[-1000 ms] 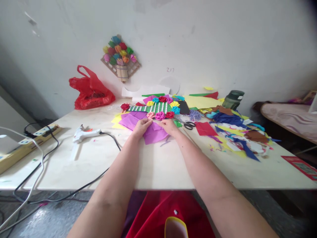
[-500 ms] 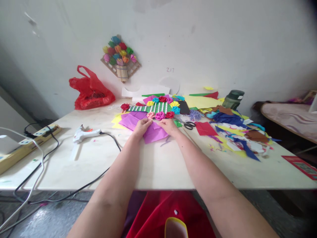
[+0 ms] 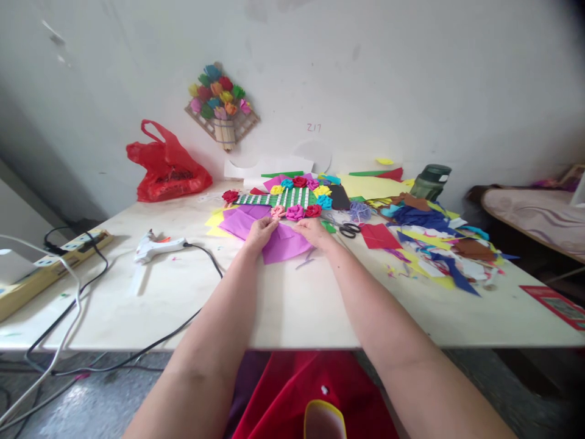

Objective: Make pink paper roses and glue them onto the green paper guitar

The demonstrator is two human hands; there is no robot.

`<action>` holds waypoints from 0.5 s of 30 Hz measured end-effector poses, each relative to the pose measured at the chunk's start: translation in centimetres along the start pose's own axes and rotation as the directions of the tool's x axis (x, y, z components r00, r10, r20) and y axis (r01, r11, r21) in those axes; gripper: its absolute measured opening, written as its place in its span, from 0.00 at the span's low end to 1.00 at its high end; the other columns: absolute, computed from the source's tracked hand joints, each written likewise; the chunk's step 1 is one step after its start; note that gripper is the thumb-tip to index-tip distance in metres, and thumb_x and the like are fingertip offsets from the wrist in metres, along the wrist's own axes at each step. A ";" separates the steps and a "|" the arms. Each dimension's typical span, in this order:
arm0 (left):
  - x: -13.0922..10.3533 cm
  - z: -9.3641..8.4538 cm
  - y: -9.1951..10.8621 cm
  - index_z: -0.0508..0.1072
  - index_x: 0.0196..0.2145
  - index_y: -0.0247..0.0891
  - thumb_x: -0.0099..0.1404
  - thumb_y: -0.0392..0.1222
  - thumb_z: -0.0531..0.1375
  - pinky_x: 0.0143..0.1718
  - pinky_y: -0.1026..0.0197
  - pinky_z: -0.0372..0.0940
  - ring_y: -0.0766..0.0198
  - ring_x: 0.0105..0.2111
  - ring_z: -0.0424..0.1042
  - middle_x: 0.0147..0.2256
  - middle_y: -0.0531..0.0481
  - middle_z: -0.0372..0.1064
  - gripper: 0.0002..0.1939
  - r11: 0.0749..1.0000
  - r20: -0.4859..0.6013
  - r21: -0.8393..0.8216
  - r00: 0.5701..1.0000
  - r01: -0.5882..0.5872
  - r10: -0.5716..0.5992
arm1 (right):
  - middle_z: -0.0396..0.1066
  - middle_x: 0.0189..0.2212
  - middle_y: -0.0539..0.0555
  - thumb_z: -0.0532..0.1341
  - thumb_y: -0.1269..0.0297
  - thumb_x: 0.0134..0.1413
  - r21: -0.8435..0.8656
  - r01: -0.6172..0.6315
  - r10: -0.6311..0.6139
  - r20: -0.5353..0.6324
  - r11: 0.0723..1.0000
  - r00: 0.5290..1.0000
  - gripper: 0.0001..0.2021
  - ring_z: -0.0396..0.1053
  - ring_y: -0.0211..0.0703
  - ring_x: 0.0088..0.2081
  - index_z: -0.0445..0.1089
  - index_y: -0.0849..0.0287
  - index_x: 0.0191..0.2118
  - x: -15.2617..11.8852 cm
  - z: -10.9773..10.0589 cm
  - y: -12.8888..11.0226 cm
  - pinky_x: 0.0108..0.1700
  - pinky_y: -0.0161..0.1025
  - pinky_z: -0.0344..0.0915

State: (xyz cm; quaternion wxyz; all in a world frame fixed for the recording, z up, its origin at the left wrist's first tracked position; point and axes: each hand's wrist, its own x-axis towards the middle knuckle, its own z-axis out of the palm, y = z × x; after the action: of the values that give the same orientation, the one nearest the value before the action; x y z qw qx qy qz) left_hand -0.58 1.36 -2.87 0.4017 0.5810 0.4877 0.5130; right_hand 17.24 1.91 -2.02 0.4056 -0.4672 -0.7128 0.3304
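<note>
A sheet of purple paper lies on the white table between my hands. My left hand pinches its upper left edge, fingers closed. On the opposite side, my right hand has its thumb and fingers pressed together at the sheet's right corner. More purple paper and some yellow paper lie to the left of my left hand. Just beyond both hands is a green-and-white guitar-shaped craft, edged with paper roses such as a magenta rose.
A glue gun with a black cord lies left, near a power strip. Scissors and red paper sit right, before a heap of scraps. A red bag and a green bottle stand behind.
My left hand has shifted very slightly to the left along the purple paper. My right hand stays almost where it was.
</note>
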 end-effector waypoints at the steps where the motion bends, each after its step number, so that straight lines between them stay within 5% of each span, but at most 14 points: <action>1: 0.0 0.0 0.1 0.62 0.20 0.38 0.56 0.52 0.62 0.15 0.67 0.44 0.73 0.13 0.52 0.13 0.59 0.53 0.18 1.000 -0.009 0.003 1.000 0.001 0.000 | 0.55 0.15 0.45 0.59 0.52 0.40 0.005 -0.004 0.004 0.006 1.000 1.000 0.15 0.51 0.32 0.21 0.63 0.60 0.19 -0.1 0.0 -0.2 0.24 0.33 0.47; 8: 0.0 0.0 0.0 0.68 0.22 0.35 0.53 0.53 0.63 0.16 0.68 0.45 0.74 0.15 0.52 0.15 0.57 0.57 0.17 0.998 0.044 -0.015 0.997 -0.058 0.059 | 0.51 0.16 0.44 0.57 0.48 0.43 0.006 0.019 -0.019 0.047 1.000 0.999 0.18 0.48 0.32 0.22 0.62 0.60 0.20 -0.4 -0.2 -0.3 0.24 0.33 0.45; 15: 0.1 0.6 -0.2 0.75 0.27 0.33 0.48 0.56 0.66 0.26 0.65 0.60 0.67 0.24 0.66 0.24 0.50 0.71 0.21 0.990 0.129 -0.135 0.990 -0.033 0.051 | 0.46 0.14 0.43 0.60 0.50 0.42 0.030 0.033 -0.035 0.076 0.999 0.997 0.21 0.44 0.30 0.20 0.54 0.58 0.14 -0.3 0.5 -0.4 0.24 0.34 0.41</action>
State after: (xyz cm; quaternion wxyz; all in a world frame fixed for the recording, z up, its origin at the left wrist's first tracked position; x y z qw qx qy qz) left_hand -0.06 1.51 -3.14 0.4598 0.5959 0.4126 0.5131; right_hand 16.69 1.46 -1.96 0.3902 -0.4364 -0.7308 0.3511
